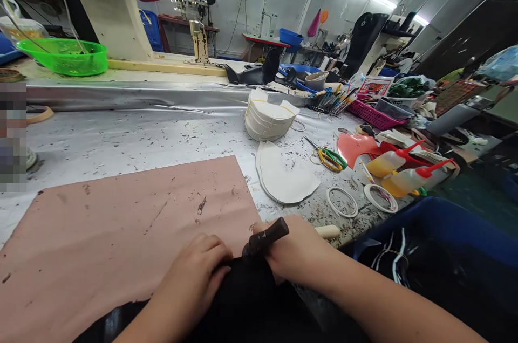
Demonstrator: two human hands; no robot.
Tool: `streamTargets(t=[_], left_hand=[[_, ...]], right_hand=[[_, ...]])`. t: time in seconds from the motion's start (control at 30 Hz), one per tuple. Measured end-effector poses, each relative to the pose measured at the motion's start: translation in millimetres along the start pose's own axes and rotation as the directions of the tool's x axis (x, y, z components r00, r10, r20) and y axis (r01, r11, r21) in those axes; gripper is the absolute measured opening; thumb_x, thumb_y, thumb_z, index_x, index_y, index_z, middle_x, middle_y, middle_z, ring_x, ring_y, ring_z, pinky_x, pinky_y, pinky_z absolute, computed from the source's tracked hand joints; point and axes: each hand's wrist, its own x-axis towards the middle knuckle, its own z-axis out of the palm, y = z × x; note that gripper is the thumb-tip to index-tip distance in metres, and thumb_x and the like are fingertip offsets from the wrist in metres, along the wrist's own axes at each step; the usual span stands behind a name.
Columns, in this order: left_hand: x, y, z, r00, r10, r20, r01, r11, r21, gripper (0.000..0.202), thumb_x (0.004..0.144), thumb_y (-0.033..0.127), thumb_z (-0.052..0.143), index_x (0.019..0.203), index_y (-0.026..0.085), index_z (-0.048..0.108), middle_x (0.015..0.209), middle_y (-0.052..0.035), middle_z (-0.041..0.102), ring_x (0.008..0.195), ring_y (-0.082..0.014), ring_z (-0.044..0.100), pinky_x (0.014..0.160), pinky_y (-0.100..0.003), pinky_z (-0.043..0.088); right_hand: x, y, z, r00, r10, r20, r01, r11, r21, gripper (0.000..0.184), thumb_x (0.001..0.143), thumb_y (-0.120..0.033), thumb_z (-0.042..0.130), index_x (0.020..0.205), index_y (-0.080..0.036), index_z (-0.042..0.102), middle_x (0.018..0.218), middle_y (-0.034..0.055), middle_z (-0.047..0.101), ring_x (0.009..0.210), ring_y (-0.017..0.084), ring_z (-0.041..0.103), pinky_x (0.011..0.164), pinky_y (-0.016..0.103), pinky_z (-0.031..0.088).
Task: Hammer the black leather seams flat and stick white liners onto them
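Hammer (267, 237) clamped in right hand (293, 254): fingers wrapped shut round the shaft, dark head poking out just left of them, pale handle end sticking out on the far right side. Left hand (194, 275) palm-down, fingers together and slightly curled, pressing on black material (243, 300), gripping nothing. Black material directly under both sets of fingers, at near edge of tabletop (121, 132), overlapping pink mat (121, 235). Head touching material or just clear of it: cannot tell.

Beyond right fingers: loose white cut pieces (285, 176), then banded stack (269, 116) of similar pieces farther out. Right of those fingers, near: two white rings (342, 201), scissors (329, 158) with yellow-green loops, two glue bottles (404, 173) with red nozzles. Blue bin (437, 224) just right of right forearm. Green bowl (65, 56) far beyond left fingers, well apart.
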Motion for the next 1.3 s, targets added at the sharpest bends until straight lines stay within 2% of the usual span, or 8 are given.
streamTargets(t=[0.07,0.23,0.47,0.67,0.77,0.9,1.13,1.3], left_hand=[[-3,-1,-2.9,0.998,0.049,0.030,-0.049,0.999,-0.017,0.025,0.081,0.005,0.040,0.081,0.021,0.060,0.075,-0.0009,0.061,0.068,-0.0143,0.059,0.059,-0.023,0.048],[-10,2,1.2,0.969,0.228,-0.091,-0.212,0.964,0.158,0.027,0.088,0.008,0.035,0.085,0.018,0.060,0.073,-0.0026,0.061,0.062,-0.0137,0.055,0.055,-0.023,0.047],[-10,6,3.4,0.955,0.282,-0.088,-0.260,0.945,0.197,0.030,0.089,0.005,0.031,0.084,0.015,0.058,0.070,-0.0037,0.057,0.061,-0.0143,0.052,0.054,-0.024,0.045],[-12,-1,-4.4,0.997,0.075,-0.004,-0.075,0.996,0.055,0.026,0.085,0.007,0.037,0.080,0.018,0.059,0.073,-0.0027,0.060,0.065,-0.0149,0.057,0.057,-0.024,0.048],[-16,-3,-5.7,0.996,0.093,-0.005,-0.093,0.995,0.033,0.027,0.085,0.006,0.036,0.080,0.019,0.060,0.073,-0.0021,0.061,0.065,-0.0139,0.058,0.057,-0.022,0.048],[-21,-1,-3.0,0.969,0.225,-0.097,-0.204,0.960,0.189,0.027,0.089,0.008,0.034,0.084,0.017,0.059,0.072,-0.0034,0.060,0.064,-0.0148,0.055,0.057,-0.025,0.046],[-23,11,-5.5,0.963,0.266,-0.033,-0.241,0.912,0.332,0.029,0.083,0.000,0.034,0.085,0.012,0.061,0.069,-0.0052,0.059,0.060,-0.0172,0.054,0.052,-0.028,0.047],[-42,24,-5.6,0.950,0.309,-0.039,-0.236,0.796,0.558,0.042,0.070,-0.003,0.032,0.096,0.011,0.061,0.089,-0.0084,0.069,0.079,-0.0212,0.062,0.067,-0.032,0.051]], right_hand=[[-1,-1,-1,1.000,0.020,0.011,-0.020,1.000,-0.001,0.014,0.076,-0.020,0.050,0.085,-0.020,0.061,0.071,0.0043,0.068,0.059,0.018,0.060,0.045,0.029,0.019],[-5,-3,-9,0.995,0.097,0.025,-0.098,0.994,0.045,0.013,0.080,-0.022,0.049,0.086,-0.020,0.061,0.075,0.0035,0.068,0.065,0.018,0.061,0.048,0.027,0.023],[-5,-9,-12,0.998,0.048,0.030,-0.050,0.997,0.052,0.008,0.077,-0.019,0.051,0.078,-0.020,0.059,0.069,0.0015,0.066,0.061,0.017,0.059,0.047,0.027,0.022],[2,-17,-8,0.997,0.055,0.054,-0.055,0.998,0.002,0.013,0.077,-0.018,0.048,0.084,-0.020,0.059,0.071,0.0037,0.067,0.058,0.018,0.059,0.044,0.028,0.018],[1,-17,-7,0.999,0.036,0.025,-0.036,0.999,0.001,0.012,0.076,-0.018,0.049,0.083,-0.020,0.059,0.070,0.0031,0.067,0.057,0.018,0.058,0.045,0.028,0.017],[-4,-18,-10,0.997,0.077,-0.009,-0.075,0.992,0.097,0.012,0.078,-0.015,0.047,0.081,-0.020,0.058,0.066,0.0001,0.064,0.055,0.013,0.053,0.047,0.026,0.019],[-5,-21,-7,0.999,-0.025,-0.031,0.025,1.000,-0.002,0.011,0.076,-0.015,0.048,0.079,-0.020,0.057,0.067,0.0014,0.065,0.056,0.016,0.056,0.046,0.028,0.018],[-2,-22,-7,0.999,-0.051,-0.011,0.050,0.998,-0.042,0.011,0.074,-0.014,0.050,0.080,-0.021,0.056,0.067,0.0005,0.066,0.056,0.017,0.058,0.046,0.028,0.019]])
